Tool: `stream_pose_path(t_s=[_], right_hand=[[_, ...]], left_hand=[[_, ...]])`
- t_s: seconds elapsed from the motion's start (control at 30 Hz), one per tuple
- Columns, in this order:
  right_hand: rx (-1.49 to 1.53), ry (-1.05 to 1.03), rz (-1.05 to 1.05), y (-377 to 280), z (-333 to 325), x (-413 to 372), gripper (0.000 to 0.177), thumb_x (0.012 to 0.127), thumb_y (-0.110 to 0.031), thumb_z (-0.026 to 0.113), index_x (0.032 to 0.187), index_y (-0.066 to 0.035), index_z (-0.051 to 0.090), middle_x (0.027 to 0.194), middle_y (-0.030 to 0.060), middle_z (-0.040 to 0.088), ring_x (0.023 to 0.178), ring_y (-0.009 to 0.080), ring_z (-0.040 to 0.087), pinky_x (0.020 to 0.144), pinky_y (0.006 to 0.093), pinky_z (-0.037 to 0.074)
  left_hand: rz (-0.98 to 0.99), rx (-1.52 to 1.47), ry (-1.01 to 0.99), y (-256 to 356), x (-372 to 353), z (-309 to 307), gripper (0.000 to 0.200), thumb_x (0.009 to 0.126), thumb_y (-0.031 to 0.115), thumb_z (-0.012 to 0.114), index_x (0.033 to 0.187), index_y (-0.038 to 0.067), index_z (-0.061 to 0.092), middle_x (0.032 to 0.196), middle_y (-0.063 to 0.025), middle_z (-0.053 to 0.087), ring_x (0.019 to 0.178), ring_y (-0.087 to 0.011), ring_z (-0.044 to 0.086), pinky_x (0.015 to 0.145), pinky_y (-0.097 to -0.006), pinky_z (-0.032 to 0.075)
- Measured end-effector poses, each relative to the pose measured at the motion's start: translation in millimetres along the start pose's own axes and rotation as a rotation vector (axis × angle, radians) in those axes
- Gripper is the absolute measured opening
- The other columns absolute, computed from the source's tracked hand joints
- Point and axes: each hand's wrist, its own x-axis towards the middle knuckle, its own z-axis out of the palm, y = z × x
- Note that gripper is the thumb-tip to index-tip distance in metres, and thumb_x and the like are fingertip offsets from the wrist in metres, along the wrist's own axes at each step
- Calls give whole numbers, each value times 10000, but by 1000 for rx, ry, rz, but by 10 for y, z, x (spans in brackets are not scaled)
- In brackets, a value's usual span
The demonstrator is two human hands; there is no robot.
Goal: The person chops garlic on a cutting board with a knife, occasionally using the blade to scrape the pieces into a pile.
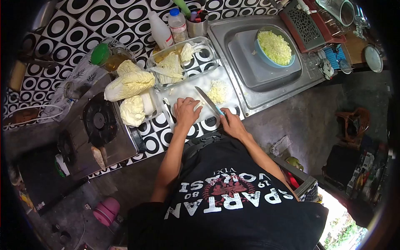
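My right hand grips a kitchen knife by its blue handle. Its blade points up and left over a pale cutting board, beside a heap of finely chopped whitish pieces. On the left part of the board rests my left hand, fingers bent and thumb apart, with nothing visible in it. Just beyond the board, a clear plastic tray contains loose cabbage leaves. Whole napa cabbages and a rounder pale cabbage piece lie to the left.
At right is a steel sink, where a blue bowl of shredded cabbage stands on an upturned basin. A gas stove is at left. A white bottle, a blue-capped bottle and a utensil cup stand behind.
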Motion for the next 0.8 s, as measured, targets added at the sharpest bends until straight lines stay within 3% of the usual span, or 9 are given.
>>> stream_pose_path(t_s=[0.1,0.23,0.5,0.63,0.7,0.8], right_hand=[[-136,41,-94,-1,-11,13,253,914,-161,482,1119,-13,490,672,196,598,642,353,612,611,403,456],[-188,9,-147,-105,-67,-37,237,905,-147,485,1098,-11,495,649,213,582,661,396,595,607,439,444],[-332,-13,-175,-19,2,-26,242,876,-113,492,1093,-6,490,829,241,601,762,419,585,664,478,457],[-456,-42,-150,39,43,9,272,839,-68,496,1103,-3,478,828,233,608,774,428,584,680,478,468],[-537,-150,-90,45,71,33,249,817,-90,505,1028,26,440,920,261,596,820,432,596,700,483,485],[-589,-254,-18,46,96,101,263,778,-76,548,968,38,406,846,271,597,803,433,602,700,482,492]], left_hand=[[18,40,-53,4,8,66,223,704,290,709,889,165,720,907,27,625,915,-219,491,775,-365,350],[8,-1,13,1,-62,102,206,716,280,701,890,170,722,899,30,626,906,-212,494,773,-373,347],[-95,-102,13,-22,-82,257,148,744,210,675,878,173,726,859,9,614,863,-216,507,781,-362,363],[-97,-115,6,-41,-69,282,133,747,211,672,860,170,730,845,6,611,843,-219,517,761,-370,376],[-111,-119,7,-43,-71,281,129,744,207,674,852,165,731,842,5,614,826,-224,524,753,-374,384],[-148,-156,-8,-55,-67,327,134,739,204,680,856,161,730,842,7,620,836,-226,529,762,-372,384]])
